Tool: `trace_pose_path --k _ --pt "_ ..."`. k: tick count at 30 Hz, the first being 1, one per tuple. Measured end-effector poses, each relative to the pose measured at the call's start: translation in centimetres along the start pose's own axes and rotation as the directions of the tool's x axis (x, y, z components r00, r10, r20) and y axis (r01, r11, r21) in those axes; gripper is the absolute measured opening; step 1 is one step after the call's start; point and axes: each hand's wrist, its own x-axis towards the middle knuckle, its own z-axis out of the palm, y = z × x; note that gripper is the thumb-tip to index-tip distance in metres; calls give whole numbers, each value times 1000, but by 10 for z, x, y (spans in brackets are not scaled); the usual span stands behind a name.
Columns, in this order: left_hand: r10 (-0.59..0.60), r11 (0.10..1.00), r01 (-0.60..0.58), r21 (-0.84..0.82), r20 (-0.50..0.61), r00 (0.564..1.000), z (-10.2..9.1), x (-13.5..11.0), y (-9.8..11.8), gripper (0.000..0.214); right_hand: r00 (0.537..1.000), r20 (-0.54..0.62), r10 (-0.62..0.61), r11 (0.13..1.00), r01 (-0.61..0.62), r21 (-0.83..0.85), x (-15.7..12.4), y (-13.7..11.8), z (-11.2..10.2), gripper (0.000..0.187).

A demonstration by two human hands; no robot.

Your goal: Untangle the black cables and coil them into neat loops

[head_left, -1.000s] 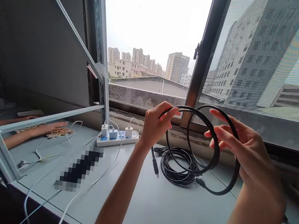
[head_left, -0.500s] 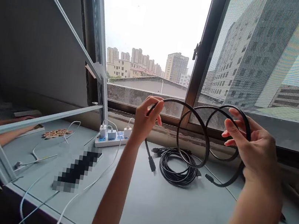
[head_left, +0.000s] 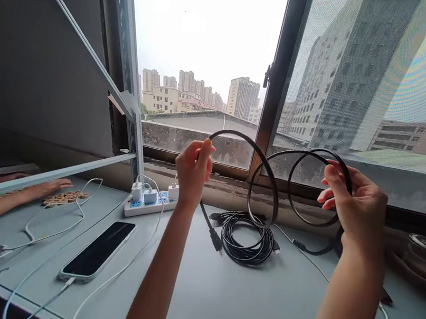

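A thick black cable [head_left: 275, 186] hangs in loose loops between my two hands, above the table. My left hand [head_left: 194, 170] pinches it near one end, and its plug [head_left: 215, 240] dangles below. My right hand [head_left: 354, 202] is closed round loops of the same cable, thumb against the fingers. The cable's other connector [head_left: 298, 245] hangs beneath that hand. Under the loops, a coiled bundle of black cable [head_left: 245, 256] lies on the table, its connectors poking out on both sides.
A white power strip [head_left: 149, 208] with chargers plugged in stands by the window sill. A phone [head_left: 99, 250] with a charging cord lies left on the table [head_left: 222, 310]. Metal frame bars [head_left: 50, 173] cross the left side; another person's hands [head_left: 42, 191] work behind them. A lidded glass container [head_left: 425, 255] stands right.
The view has swung slightly right, so the scene sits further left. My left thumb has straightened on the cable, and my right thumb and fingers have closed on the loops.
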Motion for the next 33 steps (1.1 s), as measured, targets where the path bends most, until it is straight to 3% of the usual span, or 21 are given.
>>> trace_pose_path --k 4,7,12,14,18,22,26,29,33 --pt "80 959 -131 250 205 975 23 -23 15 29 990 44 -133 989 136 -62 -12 -11 15 32" --pt "143 913 -240 331 292 946 30 -31 18 30 981 105 -162 987 159 35 -18 -15 22 25" --pt "-1 876 -227 425 472 881 22 -23 4 36 986 53 -156 976 146 161 -21 -20 27 26" --pt "5 905 -223 362 515 857 19 -17 -2 39 991 -4 -130 978 129 167 -20 -19 28 33" --pt "60 992 -99 76 405 912 10 -7 -6 42 990 -47 -134 990 136 33 -11 -9 20 40" --pt "-71 997 72 9 355 932 -2 0 4 43 981 -25 -193 964 185 -190 1 5 3 42" --pt "-68 998 63 27 312 948 -1 -4 13 45 984 4 -180 981 180 -78 1 5 4 43" --pt "-53 993 18 121 291 955 11 -13 18 43 971 159 -180 982 169 79 -9 -5 19 46" --pt "-29 984 -20 178 272 962 24 -25 23 38 877 441 -191 982 167 92 -26 -15 34 58"
